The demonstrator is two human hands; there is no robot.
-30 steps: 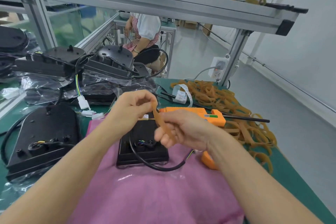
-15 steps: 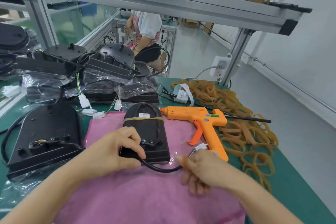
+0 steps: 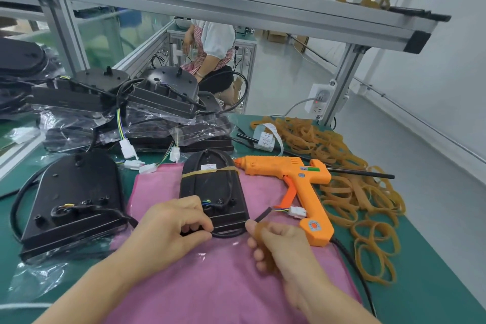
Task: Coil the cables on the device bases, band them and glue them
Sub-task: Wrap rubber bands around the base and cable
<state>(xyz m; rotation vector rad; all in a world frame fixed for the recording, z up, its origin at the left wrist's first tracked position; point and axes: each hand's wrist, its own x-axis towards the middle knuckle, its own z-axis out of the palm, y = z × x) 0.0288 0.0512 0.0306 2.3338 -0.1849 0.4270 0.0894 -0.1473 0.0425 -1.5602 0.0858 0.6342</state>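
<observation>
The left hand (image 3: 173,229) pinched the black cable (image 3: 228,233) between thumb and curled fingers at the near edge of the device base (image 3: 213,187), holding the loop against that edge. The right hand (image 3: 278,247) was beside it, its fingers curled with a tan rubber band (image 3: 263,242) looped over them, and its thumb tip touched the cable where it rose toward the white connector (image 3: 296,212).

The base lay flat on a pink cloth (image 3: 210,284), with another tan band (image 3: 210,171) already stretched across its far end just below a white label (image 3: 208,166). An orange glue gun (image 3: 297,179) lay just to the right of the base, its handle reaching toward the right hand. Further right, a heap of loose rubber bands (image 3: 349,181) spread over the green counter (image 3: 434,271).

On the left of the cloth lay a larger black base (image 3: 73,192) with its own cable, partly on clear plastic. Behind it, more black bases in plastic bags (image 3: 147,110) were stacked.
</observation>
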